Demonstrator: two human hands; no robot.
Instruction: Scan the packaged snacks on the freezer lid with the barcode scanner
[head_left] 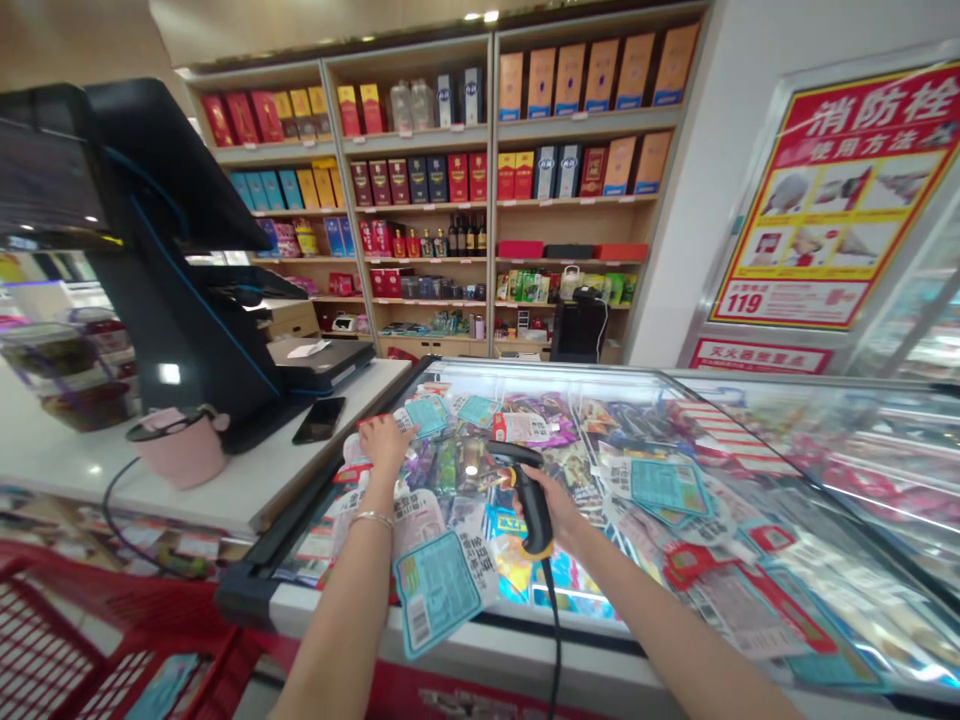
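Observation:
My right hand [551, 505] is wrapped round a black and yellow handheld scanner [534, 510], its head pointing left and its cable hanging down. My left hand [384, 440] reaches forward with its fingers spread at the left side of the glass-topped freezer [577, 375], beside a blue-labelled packet [427, 415]. Another blue and white packet [441, 590] lies over the front edge, right of my left forearm. More packets lie on the glass at the right, among them a blue one [670, 487] and a red and white one [750, 600].
On the left counter [300, 465] are a black terminal [195, 300], a phone [320, 420] and a pink cup [176, 450]. A red basket [52, 620] stands at the lower left. Shelves [420, 140] of boxes and bottles line the back wall.

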